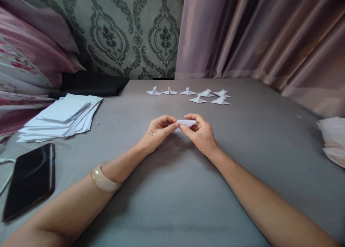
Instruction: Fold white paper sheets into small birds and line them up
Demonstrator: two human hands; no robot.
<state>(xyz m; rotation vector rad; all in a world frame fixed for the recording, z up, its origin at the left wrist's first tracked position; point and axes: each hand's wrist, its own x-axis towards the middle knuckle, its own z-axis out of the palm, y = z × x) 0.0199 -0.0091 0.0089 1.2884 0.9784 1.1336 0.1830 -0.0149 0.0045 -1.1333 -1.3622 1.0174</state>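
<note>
A pale cream bangle [104,180], broad, smooth and glossy, ringed the left arm [59,207]; ahead of the bangle, a cluster of small dark dots [152,132] marked the back of the left hand [157,133]; to the bangle's right, the right hand [201,133] bore fainter dots; the right arm [256,191] was bare.

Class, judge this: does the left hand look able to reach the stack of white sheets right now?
Probably yes: no obstacle shows on the grey cloth between the left hand and the white sheets, though that hand's fingers hold folded paper and may need freeing.
</note>
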